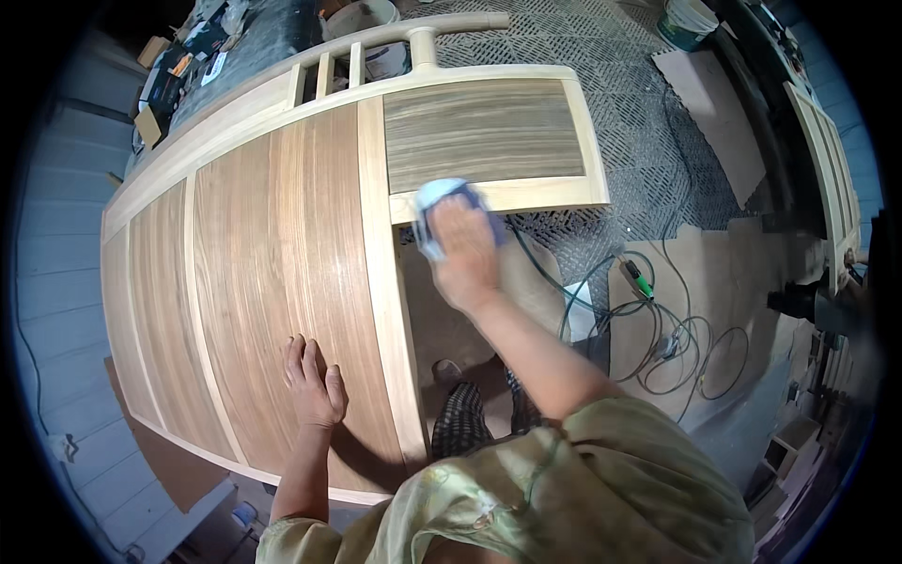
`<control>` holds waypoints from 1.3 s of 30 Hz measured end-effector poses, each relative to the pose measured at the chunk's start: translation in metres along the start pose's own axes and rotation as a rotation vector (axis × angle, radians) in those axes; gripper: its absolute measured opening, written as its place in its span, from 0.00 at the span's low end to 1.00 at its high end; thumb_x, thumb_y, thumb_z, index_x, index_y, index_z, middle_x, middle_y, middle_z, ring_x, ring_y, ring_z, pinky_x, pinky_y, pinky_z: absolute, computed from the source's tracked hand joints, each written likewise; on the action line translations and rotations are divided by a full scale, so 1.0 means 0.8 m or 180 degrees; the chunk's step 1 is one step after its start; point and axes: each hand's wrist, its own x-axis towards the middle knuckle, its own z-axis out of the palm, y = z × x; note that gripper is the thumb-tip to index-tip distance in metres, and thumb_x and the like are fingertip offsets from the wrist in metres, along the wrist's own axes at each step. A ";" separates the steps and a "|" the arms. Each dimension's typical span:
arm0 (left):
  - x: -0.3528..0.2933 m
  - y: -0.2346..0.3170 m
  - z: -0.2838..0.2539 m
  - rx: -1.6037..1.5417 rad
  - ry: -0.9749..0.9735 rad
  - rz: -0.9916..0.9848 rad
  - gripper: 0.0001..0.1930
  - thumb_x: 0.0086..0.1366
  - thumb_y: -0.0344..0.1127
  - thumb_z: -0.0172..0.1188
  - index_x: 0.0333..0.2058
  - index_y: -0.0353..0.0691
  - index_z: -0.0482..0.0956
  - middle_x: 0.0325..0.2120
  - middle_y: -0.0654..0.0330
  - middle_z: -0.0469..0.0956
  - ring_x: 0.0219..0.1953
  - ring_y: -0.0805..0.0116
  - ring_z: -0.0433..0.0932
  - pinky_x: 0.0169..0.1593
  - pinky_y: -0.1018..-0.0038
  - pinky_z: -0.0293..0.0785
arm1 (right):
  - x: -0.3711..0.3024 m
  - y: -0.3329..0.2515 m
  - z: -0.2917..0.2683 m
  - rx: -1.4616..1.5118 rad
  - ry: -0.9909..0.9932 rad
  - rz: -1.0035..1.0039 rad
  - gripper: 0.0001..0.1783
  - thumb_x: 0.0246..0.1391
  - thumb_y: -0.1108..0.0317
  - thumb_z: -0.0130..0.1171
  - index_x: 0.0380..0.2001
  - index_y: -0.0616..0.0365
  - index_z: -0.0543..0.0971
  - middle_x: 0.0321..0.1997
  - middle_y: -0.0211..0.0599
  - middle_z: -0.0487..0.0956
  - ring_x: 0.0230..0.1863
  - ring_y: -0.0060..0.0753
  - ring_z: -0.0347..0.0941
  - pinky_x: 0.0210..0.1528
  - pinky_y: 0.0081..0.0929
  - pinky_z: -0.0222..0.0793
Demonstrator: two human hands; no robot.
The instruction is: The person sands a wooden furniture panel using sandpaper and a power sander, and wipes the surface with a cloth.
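A large wooden furniture frame (373, 216) lies flat before me, with pale rails around brown-grained panels (272, 244). My left hand (315, 387) rests on the wide panel, palm down and fingers stretched out. At the inner corner, by the rail below the short dark-grained panel (484, 127), my right hand (462, 246) presses down on a blue-and-white cloth-like pad (434, 193). Both this hand and the pad are smeared by motion, so the pad's exact kind is unclear. The fingers lie over the pad.
Coiled green cable (648, 348) with a green-and-black plug or connector (639, 279) lies on brown sheeting to the right. A bucket (688, 23) stands at the far right. Slatted wooden pieces (827, 169) lean at the right edge. Boxes (164, 89) sit at the far left.
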 end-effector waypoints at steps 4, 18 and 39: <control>-0.012 -0.002 -0.008 0.0111 -0.0038 -0.0063 0.28 0.67 0.43 0.50 0.60 0.31 0.64 0.63 0.40 0.58 0.67 0.37 0.54 0.68 0.45 0.49 | 0.005 0.030 -0.060 0.0235 -0.0248 -0.0525 0.26 0.48 0.73 0.57 0.55 0.57 0.76 0.61 0.40 0.74 0.66 0.41 0.66 0.69 0.44 0.56; -0.017 -0.003 -0.006 0.0202 -0.0128 -0.0122 0.30 0.68 0.43 0.47 0.63 0.31 0.59 0.65 0.38 0.54 0.68 0.35 0.51 0.68 0.44 0.46 | -0.012 0.177 -0.193 -0.0796 -0.0176 0.0280 0.30 0.51 0.74 0.58 0.59 0.65 0.69 0.66 0.51 0.67 0.67 0.51 0.63 0.68 0.43 0.58; 0.246 0.152 0.064 0.0271 0.0032 -0.0357 0.33 0.72 0.52 0.42 0.67 0.35 0.56 0.68 0.44 0.53 0.72 0.44 0.45 0.71 0.50 0.38 | 0.148 0.268 -0.146 -0.0131 -0.0334 0.0303 0.23 0.59 0.68 0.53 0.57 0.67 0.70 0.63 0.53 0.70 0.61 0.57 0.68 0.60 0.42 0.68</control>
